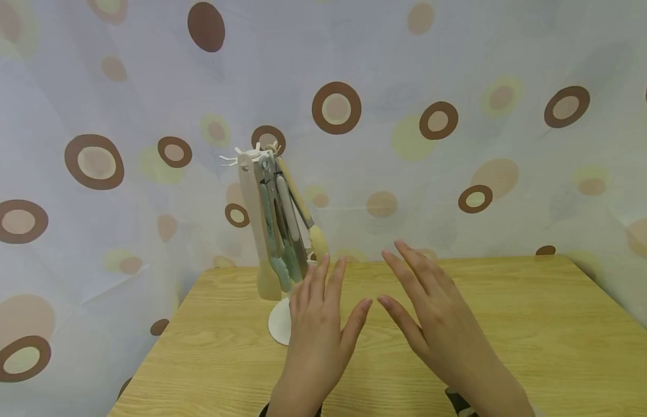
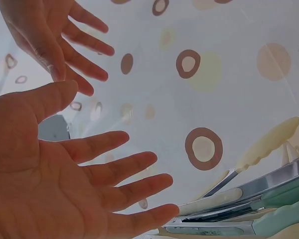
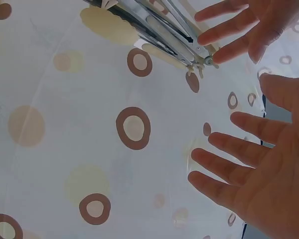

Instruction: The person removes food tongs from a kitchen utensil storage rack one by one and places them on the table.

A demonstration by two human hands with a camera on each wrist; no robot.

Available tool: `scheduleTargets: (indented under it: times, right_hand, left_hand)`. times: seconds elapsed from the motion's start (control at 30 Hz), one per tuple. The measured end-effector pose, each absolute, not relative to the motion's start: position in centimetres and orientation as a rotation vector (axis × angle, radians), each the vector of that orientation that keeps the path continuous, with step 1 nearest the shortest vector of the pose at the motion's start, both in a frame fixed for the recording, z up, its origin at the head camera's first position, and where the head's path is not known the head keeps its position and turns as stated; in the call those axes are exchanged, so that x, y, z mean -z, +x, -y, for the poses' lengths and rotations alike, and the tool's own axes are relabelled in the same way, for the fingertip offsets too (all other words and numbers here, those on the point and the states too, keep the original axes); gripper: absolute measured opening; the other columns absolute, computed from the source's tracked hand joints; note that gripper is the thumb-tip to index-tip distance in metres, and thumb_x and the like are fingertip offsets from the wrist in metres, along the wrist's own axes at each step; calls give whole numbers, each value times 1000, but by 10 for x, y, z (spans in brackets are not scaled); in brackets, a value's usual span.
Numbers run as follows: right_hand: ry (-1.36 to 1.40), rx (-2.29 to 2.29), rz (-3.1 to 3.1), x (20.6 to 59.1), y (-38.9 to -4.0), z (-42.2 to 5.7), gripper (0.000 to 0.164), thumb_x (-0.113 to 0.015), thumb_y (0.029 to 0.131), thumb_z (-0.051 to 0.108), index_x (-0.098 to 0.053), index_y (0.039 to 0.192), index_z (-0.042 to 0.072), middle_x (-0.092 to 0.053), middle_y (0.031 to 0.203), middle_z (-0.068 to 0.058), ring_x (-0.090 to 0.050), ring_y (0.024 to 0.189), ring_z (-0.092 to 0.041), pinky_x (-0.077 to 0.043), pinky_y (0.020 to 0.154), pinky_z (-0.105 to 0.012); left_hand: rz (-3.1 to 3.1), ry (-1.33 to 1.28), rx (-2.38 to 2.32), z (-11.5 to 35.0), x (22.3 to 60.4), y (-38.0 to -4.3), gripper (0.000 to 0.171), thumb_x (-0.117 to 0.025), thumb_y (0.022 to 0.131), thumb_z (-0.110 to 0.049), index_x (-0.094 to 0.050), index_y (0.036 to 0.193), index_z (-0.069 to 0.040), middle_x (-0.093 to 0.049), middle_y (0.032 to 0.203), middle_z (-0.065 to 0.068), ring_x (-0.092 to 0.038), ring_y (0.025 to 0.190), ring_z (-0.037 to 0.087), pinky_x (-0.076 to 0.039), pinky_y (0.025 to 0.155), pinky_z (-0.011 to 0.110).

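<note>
My left hand (image 1: 317, 324) is held out over the table with its fingers spread, and it holds nothing. Beside it my right hand (image 1: 440, 315) is raised the same way, palm turned away and fingers straight. A short gap lies between the two thumbs. Beyond the left hand stands a white utensil stand (image 1: 278, 321) with a round base, partly hidden by that hand. From its top hooks (image 1: 254, 153) hang tongs with green grips (image 1: 288, 263), a long beige utensil (image 1: 258, 226) and a utensil with a yellow end (image 1: 317, 240). Both wrist views show the spread fingers apart from these utensils.
The wooden table (image 1: 511, 330) reaches from in front of me to the back and right. A pale curtain (image 1: 380, 52) with brown and yellow circles hangs behind it and along the sides. Dark bands sit at both wrists.
</note>
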State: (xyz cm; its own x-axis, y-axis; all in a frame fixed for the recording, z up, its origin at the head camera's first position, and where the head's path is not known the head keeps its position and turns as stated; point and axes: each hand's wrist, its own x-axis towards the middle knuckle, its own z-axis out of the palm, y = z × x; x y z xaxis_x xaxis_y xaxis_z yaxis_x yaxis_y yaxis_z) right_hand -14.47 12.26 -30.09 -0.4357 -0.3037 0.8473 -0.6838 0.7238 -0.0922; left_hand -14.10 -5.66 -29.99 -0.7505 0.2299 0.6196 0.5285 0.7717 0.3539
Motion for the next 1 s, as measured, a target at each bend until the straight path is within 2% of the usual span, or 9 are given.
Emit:
scheduleTargets:
  times: [0.13, 0.37, 0.7, 1.0]
  right_hand:
    - [767, -564, 2055, 300, -145, -122, 58, -33, 103, 44, -43, 143, 5, -43, 145, -16, -44, 127, -38, -26, 111, -45]
    - [784, -596, 2060, 298, -145, -120, 57, -33, 103, 44, -43, 144, 5, -43, 145, -15, -46, 125, -35, -35, 102, -49]
    - [801, -612, 2037, 295, -144, -117, 54, -34, 103, 42, -45, 142, 6, -45, 143, -14, -49, 123, -33, -37, 101, -46]
    - [822, -633, 2012, 294, -145, -116, 54, -35, 103, 41, -48, 139, 4, -47, 142, -13, -47, 127, -30, -32, 107, -36]
  left_hand:
    - [2376, -565, 695, 56, 300, -141, 60, -54, 96, -40, -41, 143, -6, -37, 148, 19, -33, 135, 42, -27, 103, 62]
    - [2341, -567, 688, 56, 300, -142, 58, -56, 96, -38, -42, 142, -6, -40, 145, 19, -36, 133, 41, -29, 102, 61]
    - [2328, -559, 711, 56, 297, -141, 57, -55, 96, -37, -43, 142, -5, -42, 144, 18, -38, 132, 38, -30, 102, 60]
    - [2264, -555, 729, 57, 298, -142, 54, -56, 96, -35, -47, 139, -4, -46, 140, 17, -42, 128, 37, -33, 100, 58]
